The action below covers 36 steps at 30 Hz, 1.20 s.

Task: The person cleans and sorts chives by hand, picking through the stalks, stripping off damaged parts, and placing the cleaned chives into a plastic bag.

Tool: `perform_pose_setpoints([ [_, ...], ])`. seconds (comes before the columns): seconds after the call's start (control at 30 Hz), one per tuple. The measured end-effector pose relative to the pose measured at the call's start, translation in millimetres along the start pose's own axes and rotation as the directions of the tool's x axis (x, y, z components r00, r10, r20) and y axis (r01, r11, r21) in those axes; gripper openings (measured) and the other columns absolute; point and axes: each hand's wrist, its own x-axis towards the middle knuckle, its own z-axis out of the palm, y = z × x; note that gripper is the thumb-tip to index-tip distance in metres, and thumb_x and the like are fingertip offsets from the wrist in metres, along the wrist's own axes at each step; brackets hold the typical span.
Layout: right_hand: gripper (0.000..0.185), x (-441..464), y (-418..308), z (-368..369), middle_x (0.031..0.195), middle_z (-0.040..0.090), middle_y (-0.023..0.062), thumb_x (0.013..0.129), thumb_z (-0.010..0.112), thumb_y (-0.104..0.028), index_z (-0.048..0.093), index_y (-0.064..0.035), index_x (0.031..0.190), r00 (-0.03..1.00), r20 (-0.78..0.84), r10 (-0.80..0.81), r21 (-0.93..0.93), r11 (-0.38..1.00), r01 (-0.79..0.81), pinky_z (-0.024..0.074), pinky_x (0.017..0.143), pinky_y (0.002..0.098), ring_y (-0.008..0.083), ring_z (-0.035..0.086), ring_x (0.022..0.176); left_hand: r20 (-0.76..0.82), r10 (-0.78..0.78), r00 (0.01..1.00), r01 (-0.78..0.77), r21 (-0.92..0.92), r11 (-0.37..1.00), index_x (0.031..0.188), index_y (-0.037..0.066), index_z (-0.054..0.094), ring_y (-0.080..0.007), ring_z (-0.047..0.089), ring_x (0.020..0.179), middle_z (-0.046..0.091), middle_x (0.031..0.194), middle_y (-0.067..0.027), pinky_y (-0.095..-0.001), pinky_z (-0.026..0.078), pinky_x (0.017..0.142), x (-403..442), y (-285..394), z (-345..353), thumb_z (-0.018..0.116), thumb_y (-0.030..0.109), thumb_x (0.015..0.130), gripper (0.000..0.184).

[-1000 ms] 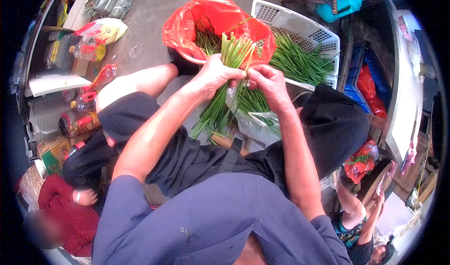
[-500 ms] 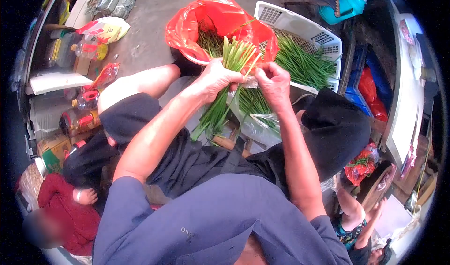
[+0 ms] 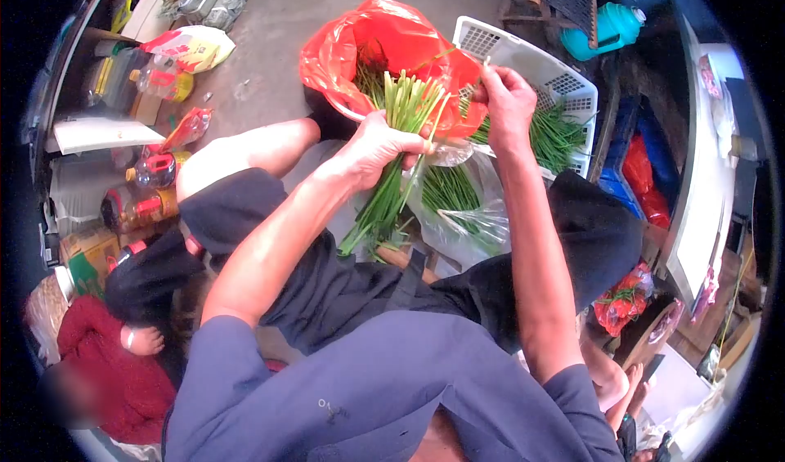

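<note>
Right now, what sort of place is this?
Possibly a small shop's or market stall's work corner: chive-like greens in a white plastic crate, a red plastic bag, plastic bottles.

The head camera looks forward and down at both hands point(image 3: 372, 146).

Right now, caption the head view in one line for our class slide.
Left hand grips a bunch of green stalks; right hand, apart, hovers near an open red bag.

Teal jug point(image 3: 609, 35), blue crate point(image 3: 621, 192) holding red plastic point(image 3: 646, 180), yellow-and-white packet point(image 3: 195, 47), cardboard box point(image 3: 88, 248)
</note>
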Motion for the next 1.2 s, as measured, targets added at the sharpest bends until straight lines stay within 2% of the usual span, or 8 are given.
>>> perform_pose_setpoints([
  [0.1,0.014,18,-15,24,0.073,0.064,0.003,0.088,0.063,-0.013,0.066,0.0012,0.092,0.996,0.045,-0.074,0.0,0.997,0.074,0.0503,0.062,0.0233,0.0101,0.06,0.063,0.017,-0.012,1.0,0.013,-0.063,0.998,0.09,0.003,0.059,-0.0098,0.052,0.056,0.062,0.076,-0.0045,-0.0241,0.042,0.052,-1,3,-2,0.07,0.001,0.073,0.02],
  [0.23,0.021,30,-14,44,0.085,0.067,0.0063,0.089,0.063,-0.013,0.063,0.003,0.102,0.991,0.121,-0.058,0.093,0.995,0.047,0.0531,0.066,0.0246,0.0135,0.066,0.072,0.001,-0.009,1.0,0.009,-0.102,0.995,0.092,0.003,0.059,-0.01,0.053,0.057,0.064,0.078,-0.0063,-0.0239,0.043,0.054,-1,4,-6,0.069,0.001,0.075,0.02],
  [0.3,0.023,21,-12,37,0.09,0.067,0.0069,0.09,0.063,-0.016,0.062,0.0027,0.104,0.989,0.139,-0.048,-0.017,0.999,0.051,0.0516,0.064,0.0234,0.0123,0.065,0.072,0.006,0.02,1.0,-0.019,-0.151,0.988,0.092,0.003,0.06,-0.0103,0.053,0.058,0.066,0.081,-0.0081,-0.0239,0.044,0.055,-1,5,-7,0.069,0.002,0.075,0.019],
  [0.37,0.025,8,-5,23,0.088,0.068,0.0062,0.091,0.062,-0.02,0.063,0.0018,0.104,0.953,0.263,0.147,0.011,0.988,-0.156,0.0486,0.06,0.0215,0.0093,0.062,0.068,-0.006,0.023,1.0,-0.024,-0.156,0.987,0.093,0.003,0.06,-0.0103,0.054,0.058,0.066,0.081,-0.0083,-0.0239,0.044,0.056,0,6,-7,0.069,0.002,0.076,0.019],
  [0.43,0.029,-12,-5,16,0.087,0.068,0.005,0.091,0.063,-0.027,0.066,0.0007,0.1,0.929,0.283,0.237,-0.059,0.971,-0.23,0.0453,0.057,0.0205,0.0049,0.055,0.062,-0.011,0.022,1.0,-0.023,-0.159,0.987,0.093,0.003,0.059,-0.0104,0.054,0.059,0.066,0.081,-0.0085,-0.024,0.044,0.056,1,4,-6,0.069,0.002,0.076,0.019],
  [0.67,0.02,-42,-2,10,0.077,0.066,0.0026,0.087,0.068,-0.02,0.066,-0.0011,0.092,0.834,0.479,0.275,0.052,0.939,-0.339,0.0455,0.057,0.0216,0.0066,0.056,0.061,-0.023,0.029,0.999,-0.032,-0.151,0.988,0.092,0.003,0.06,-0.0107,0.054,0.057,0.066,0.08,-0.0075,-0.0236,0.044,0.055,7,-3,0,0.069,0.002,0.076,0.019],
  [0.93,0.018,-48,9,7,0.076,0.064,0.0032,0.09,0.064,-0.019,0.064,-0.0013,0.092,0.84,0.46,0.288,0.068,0.932,-0.357,0.047,0.057,0.0221,0.0076,0.056,0.06,-0.083,0.025,0.996,-0.03,-0.054,0.998,0.094,0.002,0.062,-0.0106,0.056,0.06,0.066,0.08,-0.0068,-0.0216,0.043,0.052,12,-7,3,0.07,0.003,0.076,0.02],
  [1.2,0.02,-50,18,6,0.079,0.063,0.0024,0.096,0.055,-0.018,0.061,0.0002,0.099,0.809,0.513,0.286,0.102,0.916,-0.389,0.0471,0.059,0.0205,0.0064,0.056,0.063,-0.041,-0.023,0.999,0.018,-0.136,0.99,0.095,0.0,0.061,-0.0114,0.06,0.065,0.066,0.082,-0.0084,-0.02,0.044,0.053,14,-6,1,0.067,0.002,0.078,0.018],
])
